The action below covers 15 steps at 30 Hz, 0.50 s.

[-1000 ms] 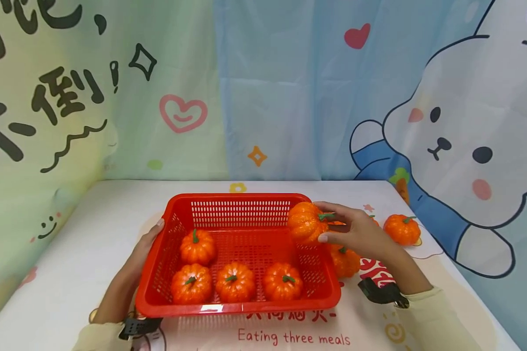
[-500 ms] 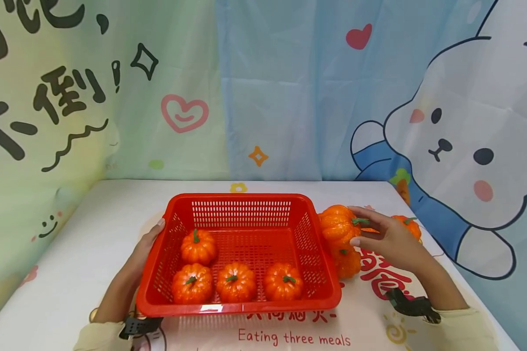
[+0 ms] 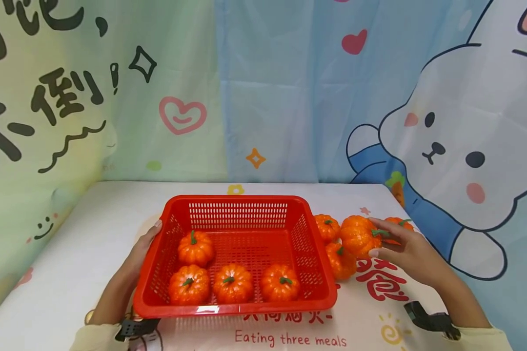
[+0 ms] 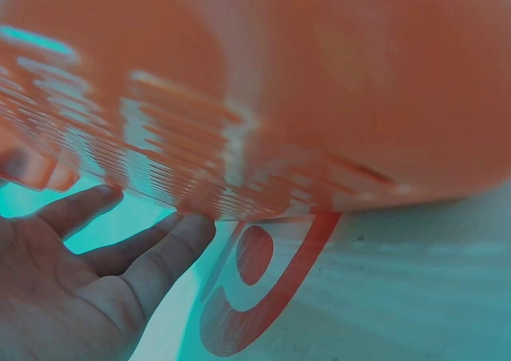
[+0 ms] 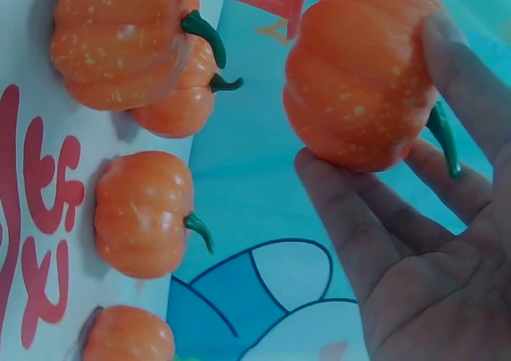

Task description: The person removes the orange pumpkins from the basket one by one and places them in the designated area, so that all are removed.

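Observation:
A red plastic basket (image 3: 246,308) with slotted walls fills the middle of the head view. Several small orange pumpkins lie inside, among them a front-left pumpkin (image 3: 190,285) and a front-right pumpkin (image 3: 280,283). My left hand (image 3: 137,253) grips the basket's left side, thumb at the rim; in the left wrist view its fingers (image 4: 164,257) touch the slotted wall from below. Right of the basket, my right hand (image 3: 415,251) pinches a pumpkin (image 5: 359,81) with a green stem between thumb and fingertips. It hangs raised above the table in the right wrist view.
More pumpkins stand on the table right of the basket: a near pumpkin (image 3: 340,263), a farther pumpkin (image 3: 327,227) and one partly hidden behind the right hand (image 3: 399,224). The printed white tabletop (image 3: 127,204) ends at a cartoon curtain (image 3: 268,117).
My right hand has carried its pumpkin rightward, from over the basket's right rim to beyond it, uncovering pumpkins on the table. My left hand and the basket have kept their place.

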{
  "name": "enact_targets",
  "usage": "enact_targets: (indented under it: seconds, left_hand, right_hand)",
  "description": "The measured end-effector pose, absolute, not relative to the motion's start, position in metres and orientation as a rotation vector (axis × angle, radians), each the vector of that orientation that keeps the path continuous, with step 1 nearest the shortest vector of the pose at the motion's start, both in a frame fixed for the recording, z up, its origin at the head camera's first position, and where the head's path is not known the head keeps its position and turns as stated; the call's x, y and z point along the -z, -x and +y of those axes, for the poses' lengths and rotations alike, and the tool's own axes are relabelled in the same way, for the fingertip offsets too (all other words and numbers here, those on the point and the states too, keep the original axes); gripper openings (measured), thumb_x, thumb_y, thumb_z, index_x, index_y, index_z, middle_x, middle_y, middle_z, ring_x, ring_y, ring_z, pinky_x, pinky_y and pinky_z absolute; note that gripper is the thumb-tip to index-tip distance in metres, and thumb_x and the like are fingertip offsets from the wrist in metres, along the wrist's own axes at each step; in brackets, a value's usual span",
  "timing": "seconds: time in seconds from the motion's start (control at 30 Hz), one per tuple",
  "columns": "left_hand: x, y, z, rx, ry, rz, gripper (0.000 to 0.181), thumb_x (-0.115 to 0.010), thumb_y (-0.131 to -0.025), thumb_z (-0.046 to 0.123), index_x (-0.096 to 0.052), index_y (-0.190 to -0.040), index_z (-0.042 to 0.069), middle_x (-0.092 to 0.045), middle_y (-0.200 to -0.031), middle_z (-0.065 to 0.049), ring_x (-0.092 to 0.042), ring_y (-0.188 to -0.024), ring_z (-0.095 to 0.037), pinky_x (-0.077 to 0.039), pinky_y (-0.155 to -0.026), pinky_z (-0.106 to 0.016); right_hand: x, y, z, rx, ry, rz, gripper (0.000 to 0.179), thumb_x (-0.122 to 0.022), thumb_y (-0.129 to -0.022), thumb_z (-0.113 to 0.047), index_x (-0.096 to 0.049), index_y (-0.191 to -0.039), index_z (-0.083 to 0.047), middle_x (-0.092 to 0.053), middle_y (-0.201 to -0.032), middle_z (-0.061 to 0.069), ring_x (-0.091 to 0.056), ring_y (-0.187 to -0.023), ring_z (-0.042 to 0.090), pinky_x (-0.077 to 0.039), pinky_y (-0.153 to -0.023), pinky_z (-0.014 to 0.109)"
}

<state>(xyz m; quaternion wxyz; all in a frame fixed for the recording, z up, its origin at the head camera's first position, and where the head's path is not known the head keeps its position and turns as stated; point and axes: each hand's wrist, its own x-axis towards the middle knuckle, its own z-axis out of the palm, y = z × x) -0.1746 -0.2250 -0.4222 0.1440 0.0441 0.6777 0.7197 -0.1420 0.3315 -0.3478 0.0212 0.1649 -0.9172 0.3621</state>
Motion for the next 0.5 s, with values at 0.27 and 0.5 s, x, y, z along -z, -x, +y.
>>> enact_targets:
  seconds: [0.27,0.5]
  left_hand:
    - [0.423,0.173,-0.226,-2.103,-0.178,1.907,0.063,-0.023,-0.104,0.052,-0.027,-0.146,0.005,-0.063,-0.118,-0.006,-0.067,-0.095,-0.021,-0.054,-0.083,-0.046]
    - [0.423,0.173,-0.225,-2.104,-0.132,1.919,0.064,-0.024,-0.103,0.053,-0.027,-0.147,0.007,-0.062,-0.120,-0.004,-0.066,-0.098,-0.021,-0.054,-0.084,-0.046]
  right_hand:
    - [0.350,0.137,0.347,-0.971,-0.442,-2.922,0.071,-0.077,-0.084,-0.022,-0.045,-0.144,-0.002,-0.049,-0.133,0.027,-0.057,-0.110,0.046,-0.057,-0.080,0.038]
    - [0.356,0.143,0.366,-0.928,-0.411,-2.998,0.068,-0.076,-0.086,-0.022,-0.045,-0.141,0.003,-0.049,-0.130,0.033,-0.056,-0.108,0.050,-0.058,-0.076,0.042]
